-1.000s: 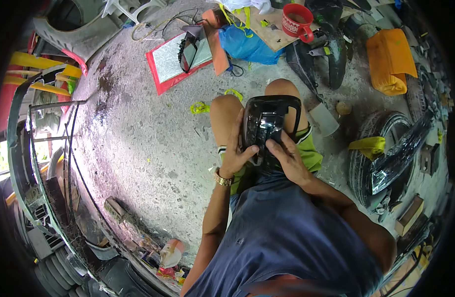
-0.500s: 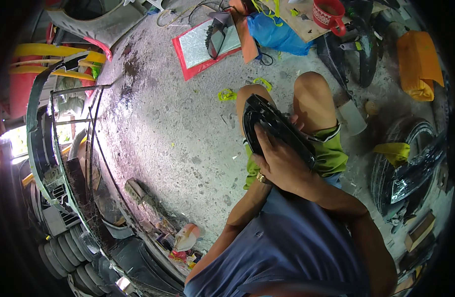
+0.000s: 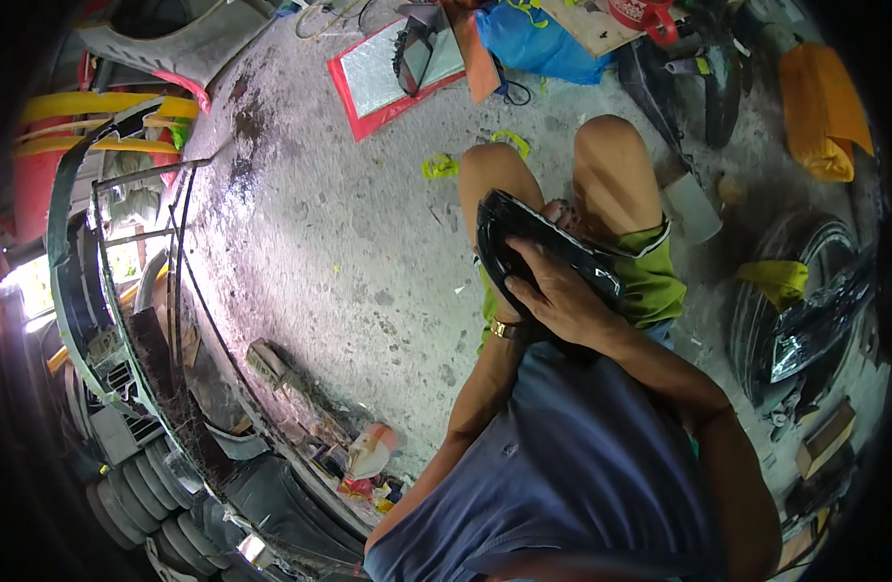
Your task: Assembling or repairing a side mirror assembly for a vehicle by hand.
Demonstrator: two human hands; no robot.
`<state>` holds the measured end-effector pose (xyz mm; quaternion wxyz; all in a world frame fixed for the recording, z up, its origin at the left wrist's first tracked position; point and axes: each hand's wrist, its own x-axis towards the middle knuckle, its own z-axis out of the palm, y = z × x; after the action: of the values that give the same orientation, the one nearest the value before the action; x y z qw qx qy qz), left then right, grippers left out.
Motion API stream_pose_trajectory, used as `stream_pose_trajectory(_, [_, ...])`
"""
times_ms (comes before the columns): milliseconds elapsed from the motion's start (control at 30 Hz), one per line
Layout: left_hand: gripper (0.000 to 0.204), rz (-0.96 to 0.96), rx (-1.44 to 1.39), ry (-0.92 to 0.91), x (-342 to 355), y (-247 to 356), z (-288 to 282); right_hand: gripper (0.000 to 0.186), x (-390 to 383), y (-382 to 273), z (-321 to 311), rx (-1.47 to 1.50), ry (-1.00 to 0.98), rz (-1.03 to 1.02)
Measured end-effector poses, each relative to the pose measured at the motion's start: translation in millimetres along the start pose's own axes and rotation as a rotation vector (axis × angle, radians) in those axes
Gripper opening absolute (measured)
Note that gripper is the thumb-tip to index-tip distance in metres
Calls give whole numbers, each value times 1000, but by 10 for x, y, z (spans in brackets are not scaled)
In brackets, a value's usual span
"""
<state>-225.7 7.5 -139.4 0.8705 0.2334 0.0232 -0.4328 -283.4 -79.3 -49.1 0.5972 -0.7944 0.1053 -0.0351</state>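
Observation:
A glossy black car part (image 3: 593, 275), long and hollow-looking with a raised rim, lies tilted across my lap between my knees. My left hand (image 3: 562, 214) reaches beneath it from the wristwatch side. Only its fingertips show, curled over the far edge, and the rest is hidden under the part. Across the upper face rests my right hand (image 3: 569, 303), its fingers bent against the dark surface with thumb and forefinger apart. Whether anything small lies under those fingers cannot be made out.
Before my knees lie a red-edged board (image 3: 364, 87), a blue plastic bag (image 3: 543, 44) and yellow-green strips (image 3: 440, 167). To my right are a tyre (image 3: 747, 335) and an orange wrapped bundle (image 3: 822, 116). A metal frame (image 3: 56, 233) and car panels crowd the left. A red mug (image 3: 650, 17) stands far off.
My right hand has slid slightly down and right on the black part, its fingers more bent. More of my left fingertips shows at the far edge. The whole view has shifted a little.

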Motion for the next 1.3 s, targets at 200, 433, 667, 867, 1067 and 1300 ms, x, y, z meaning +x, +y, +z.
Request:
stream_pose_trajectory(200, [89,170,167,55,69,184,9,44,-59,131,86,-22,46,-79])
stream_pose_trajectory(433, [82,236,68,-8,122,195,-85,41,-20,157,-32,206,-65,-43])
stream_pose_trajectory(667, [43,188,814,298,-62,503,860,43,-341,411,-295,915,-26,194])
stream_pose_trajectory(867, [32,195,848,212,-30,575,817,46,-286,342,-461,899,35,117])
stream_pose_trajectory(1067, [27,262,843,206,-49,513,716,37,-165,235,-521,821,46,203])
stream_pose_trajectory(1300, [24,293,803,239,-178,425,689,39,-202,343,-622,903,-71,197])
